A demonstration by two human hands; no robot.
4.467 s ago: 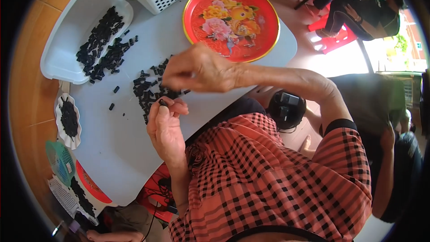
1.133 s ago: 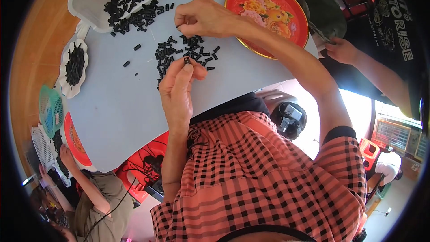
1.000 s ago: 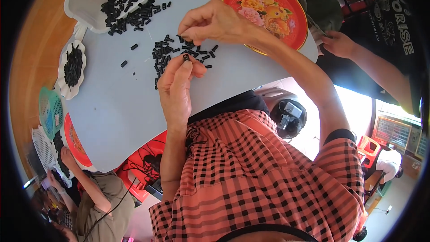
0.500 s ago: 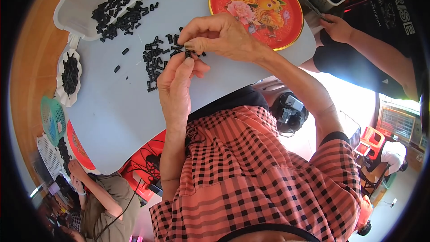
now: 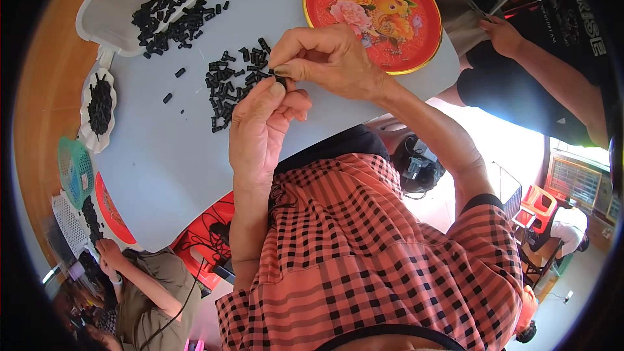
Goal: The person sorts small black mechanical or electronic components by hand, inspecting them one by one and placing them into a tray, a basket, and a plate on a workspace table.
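Note:
Between the thumb and fingers of my left hand [image 5: 260,114] is a small black plastic part [image 5: 280,80], mostly covered by the fingertips. My right hand [image 5: 331,62] pinches at the top of that same part; whether it holds a separate thin piece cannot be made out. Both hands meet above the near side of a pale grey table [image 5: 175,169]. Just beyond and left of them lies a spread of similar black parts [image 5: 224,84]. Two loose black parts [image 5: 180,73] rest farther left.
A whitish tub [image 5: 107,10] tipped at the far left spills black parts onto the table. Beside it stands a scalloped white dish [image 5: 99,107] of thin black pieces. A red flowered tray [image 5: 416,39] is at far right. Co-workers sit at left and right; one's hand [image 5: 504,36] holds a container.
My hands have shifted slightly right, still together on the small part, and my left fingers have turned a little. The co-worker at right has tilted the basket of black pieces.

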